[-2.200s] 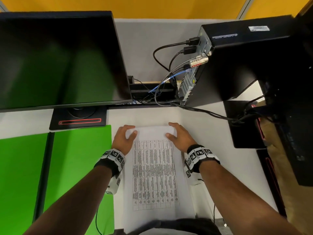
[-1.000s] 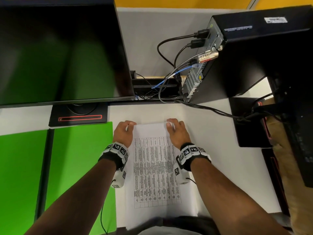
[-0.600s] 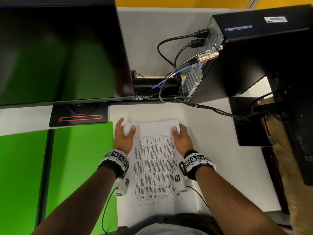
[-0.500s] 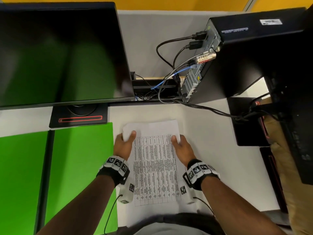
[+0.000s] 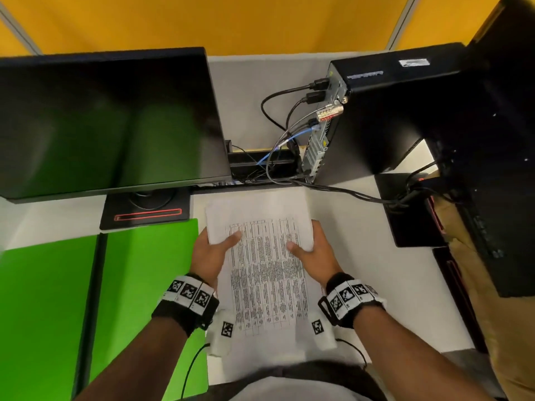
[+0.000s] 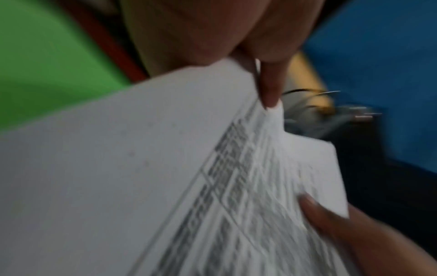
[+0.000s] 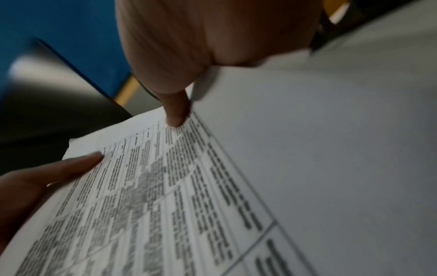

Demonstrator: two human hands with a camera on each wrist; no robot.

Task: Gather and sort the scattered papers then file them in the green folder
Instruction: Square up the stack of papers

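A stack of white papers (image 5: 266,264) with a printed table on top lies lengthwise in front of me on the white desk. My left hand (image 5: 212,250) grips its left edge, thumb on top, fingers underneath. My right hand (image 5: 314,251) grips the right edge the same way. In the left wrist view the papers (image 6: 165,186) are pinched under my thumb; the right wrist view shows the papers (image 7: 165,186) under my right thumb too. The green folder (image 5: 139,285) lies open and flat to the left, its edge beside the stack.
A black monitor (image 5: 107,120) on its stand (image 5: 144,209) is at the back left. A black computer tower (image 5: 376,120) with cables (image 5: 289,134) stands at the back right. Another black stand base (image 5: 411,209) sits at the right.
Both hands slid from the far corners of the stack back toward me along its side edges, and now hold it with thumbs on top.
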